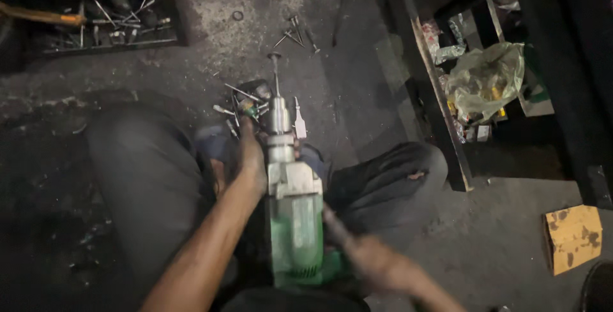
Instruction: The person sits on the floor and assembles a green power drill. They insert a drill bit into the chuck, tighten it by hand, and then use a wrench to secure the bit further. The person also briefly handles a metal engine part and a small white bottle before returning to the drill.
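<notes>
Clamped around the front of a green and grey rotary hammer drill point(294, 210), just behind its metal chuck point(279, 115), the left hand point(251, 159) steadies the tool body; its grip is closed on the grey gear housing. The right hand point(377, 264) is at the rear of the drill near the green handle, but it is blurred, so I cannot tell whether its grip is closed on the handle or only brushing it.

The drill lies lengthwise across the lap of the seated person, between the two bent knees, its long bit point(275, 73) pointing away toward the far side of the concrete floor point(268, 6). Loose bits and screws point(239, 104) lie on the floor just beside the chuck, and a few more point(295, 34) farther out. A tray of tools point(108, 22) sits at the far left corner, a dark metal rack point(440, 114) holding a crumpled plastic bag point(485, 79) stands to the right, and a stained cardboard box point(573, 237) lies near the right edge.

Judging by the hold, work on the chuck end seems in hand. A next move there would call for a firm brace on the body while the chuck is worked.
</notes>
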